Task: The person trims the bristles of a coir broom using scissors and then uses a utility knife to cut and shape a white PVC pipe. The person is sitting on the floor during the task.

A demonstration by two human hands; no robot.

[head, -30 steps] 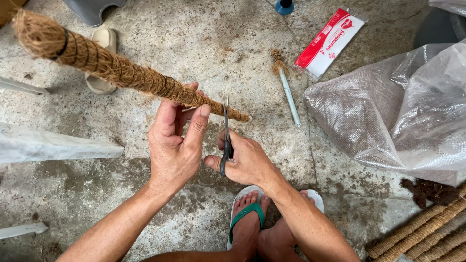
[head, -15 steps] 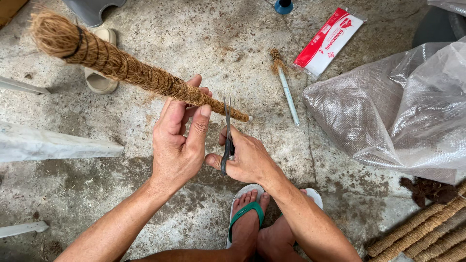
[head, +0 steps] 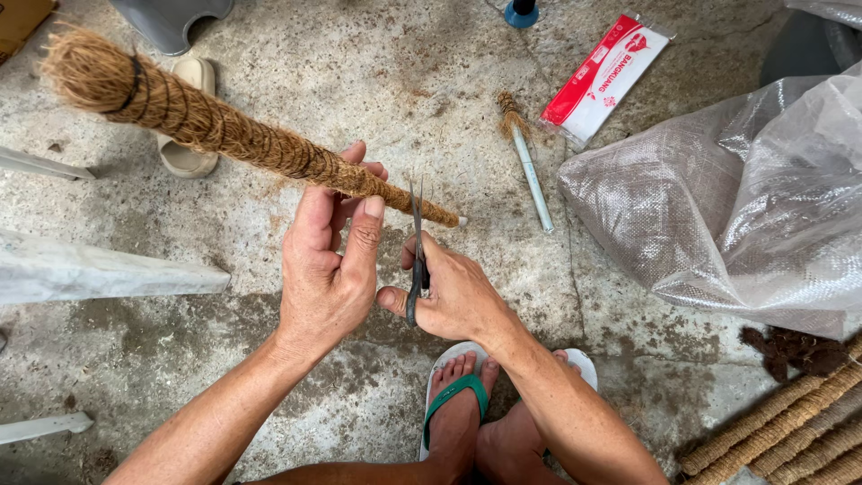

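Coir-wrapped brown pole (head: 242,139), clasped by the left hand (head: 328,269), is slanted up-left, its tip nearest the dark scissors (head: 417,251) gripped in the right hand (head: 458,296).

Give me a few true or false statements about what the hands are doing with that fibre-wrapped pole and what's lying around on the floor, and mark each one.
1. The left hand grips the fibre-wrapped pole near its thin end. True.
2. The right hand holds a hammer. False: it holds scissors, blades pointing up beside the pole's tip.
3. A red and white packet lies on the concrete floor. True.
4. The person is barefoot. False: the feet wear flip-flops with green straps.
5. More fibre-wrapped poles lie at the lower right. True.
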